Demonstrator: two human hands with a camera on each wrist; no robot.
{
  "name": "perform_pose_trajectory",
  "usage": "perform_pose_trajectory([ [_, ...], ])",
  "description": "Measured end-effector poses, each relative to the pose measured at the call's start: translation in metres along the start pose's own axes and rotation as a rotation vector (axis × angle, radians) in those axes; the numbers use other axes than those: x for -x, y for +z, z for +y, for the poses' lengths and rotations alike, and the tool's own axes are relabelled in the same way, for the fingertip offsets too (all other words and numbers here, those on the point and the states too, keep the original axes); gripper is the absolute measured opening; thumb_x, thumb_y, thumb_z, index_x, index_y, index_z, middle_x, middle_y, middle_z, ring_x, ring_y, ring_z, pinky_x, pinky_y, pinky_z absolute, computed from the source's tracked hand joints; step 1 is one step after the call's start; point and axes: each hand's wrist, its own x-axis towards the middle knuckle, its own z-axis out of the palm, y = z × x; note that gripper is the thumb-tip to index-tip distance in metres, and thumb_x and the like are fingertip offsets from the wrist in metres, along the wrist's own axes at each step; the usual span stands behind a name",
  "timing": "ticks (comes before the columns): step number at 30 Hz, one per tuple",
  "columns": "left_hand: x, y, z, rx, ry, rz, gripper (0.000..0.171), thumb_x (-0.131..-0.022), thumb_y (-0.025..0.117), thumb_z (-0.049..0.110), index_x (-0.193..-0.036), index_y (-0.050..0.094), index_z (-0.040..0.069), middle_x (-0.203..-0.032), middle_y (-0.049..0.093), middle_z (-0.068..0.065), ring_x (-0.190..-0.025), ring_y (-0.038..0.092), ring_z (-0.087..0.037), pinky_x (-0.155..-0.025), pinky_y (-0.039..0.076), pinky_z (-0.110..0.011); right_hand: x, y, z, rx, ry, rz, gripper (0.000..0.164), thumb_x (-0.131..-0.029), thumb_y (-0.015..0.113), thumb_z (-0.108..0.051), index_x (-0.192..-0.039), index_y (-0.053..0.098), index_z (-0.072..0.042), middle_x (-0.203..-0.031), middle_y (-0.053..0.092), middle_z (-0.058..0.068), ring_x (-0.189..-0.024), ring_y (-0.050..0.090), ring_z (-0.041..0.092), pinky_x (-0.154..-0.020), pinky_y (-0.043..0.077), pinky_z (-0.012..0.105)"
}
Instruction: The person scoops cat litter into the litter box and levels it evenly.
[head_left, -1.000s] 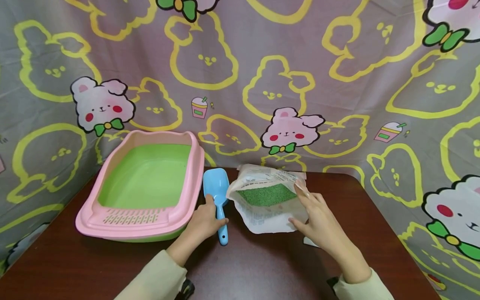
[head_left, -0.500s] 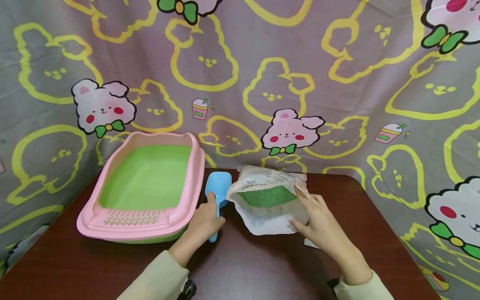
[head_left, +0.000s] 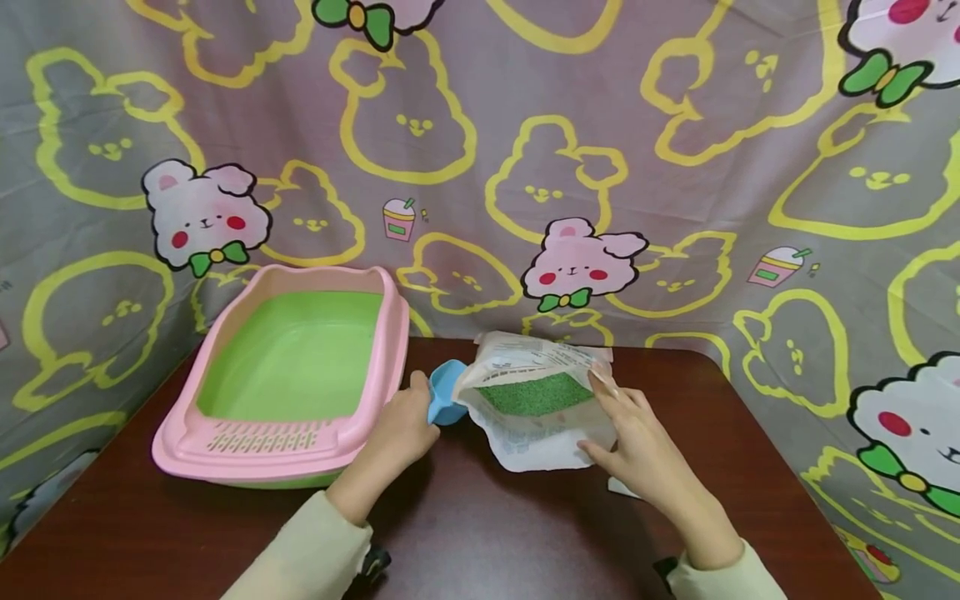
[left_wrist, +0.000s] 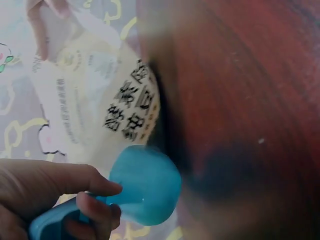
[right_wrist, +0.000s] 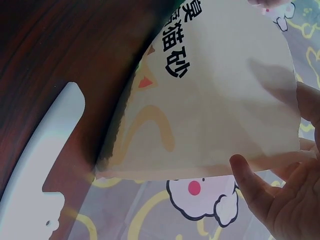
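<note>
My left hand (head_left: pixel 405 423) grips the handle of a light blue litter scoop (head_left: pixel 447 392), its head close against the left edge of an opened cat litter bag (head_left: pixel 528 454). In the left wrist view the thumb and fingers wrap the handle, and the scoop's bowl (left_wrist: pixel 150 187) overlaps the lower end of the bag. Green granular litter (head_left: pixel 536 394) shows through the bag's wide mouth. On the far side my right hand (head_left: pixel 647 442) holds the bag's right edge, the thumb on its front and the other fingers partly hidden behind it.
To the left stands a litter box with a pink rim (head_left: pixel 180 450) and a bare green inside. A flat white piece with a notched end (right_wrist: pixel 45 150) lies on the dark wooden table (head_left: pixel 480 542) below the right hand. A patterned curtain (head_left: pixel 450 200) hangs behind.
My left hand has lifted the scoop and turned it, so its head now points right toward the bag rather than away. The right hand and bag have barely moved.
</note>
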Motion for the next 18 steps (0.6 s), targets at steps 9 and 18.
perform_pose_trajectory([
  [9, 0.004, -0.029, -0.009, -0.018, 0.027, 0.059, 0.025, -0.066, 0.074, -0.001, -0.087, 0.060, 0.002, -0.073, 0.060, -0.010, -0.065, 0.055, -0.027, -0.060, 0.048, -0.038, -0.003, -0.002, 0.000, -0.004, 0.024, -0.028, 0.088, -0.076, 0.085, -0.015, -0.150, 0.040, -0.001, -0.156, 0.041, 0.016, -0.124, 0.047, 0.037, -0.096, 0.047, 0.051],
  [18, 0.011, -0.046, -0.010, -0.030, 0.021, 0.029, 0.021, -0.070, 0.073, 0.001, -0.090, 0.066, 0.001, -0.074, 0.062, -0.010, -0.064, 0.052, -0.024, -0.059, 0.045, -0.034, -0.004, 0.000, 0.003, -0.014, 0.039, -0.048, 0.089, -0.077, 0.085, -0.019, -0.150, 0.038, 0.001, -0.158, 0.037, 0.015, -0.126, 0.045, 0.036, -0.097, 0.045, 0.050],
])
